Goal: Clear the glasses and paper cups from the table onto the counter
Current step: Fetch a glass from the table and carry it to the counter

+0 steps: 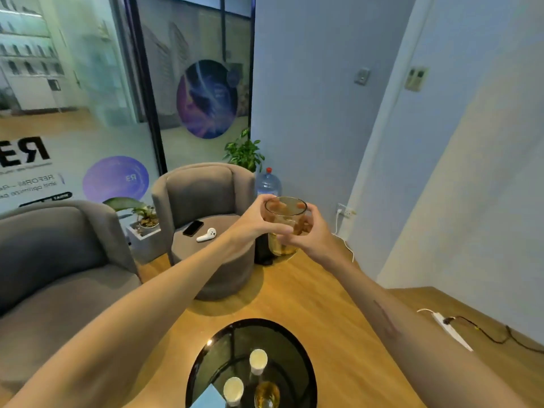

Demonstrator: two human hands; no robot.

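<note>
Both arms reach forward and meet on one clear glass [286, 222], held up in the air well above the floor. The left hand [259, 220] wraps its grip round the glass from the left, thumb across the near side and fingertips showing through the far wall near the rim. The right hand [306, 234] closes its grip on the lower right of the same glass, fingers curled round its base. So both grips are pinching the glass, which stands roughly upright between them, with amber tint low inside it.

Far below and nearer than the grip, a round dark glass bench [206, 357] carries what is left of the task's things: one paper cup [258, 361] towards the far side, a second paper cup [233, 390] nearer and to the left of it, and a second glass [267, 393] of amber liquid just right of that second cup.

Left of the grip and lower, a grey armchair [203, 207] holds a black phone [193, 228] and a white earbud case [206, 234] on its seat. Just behind the grip stands a water bottle [268, 184] with a red cap.
</note>
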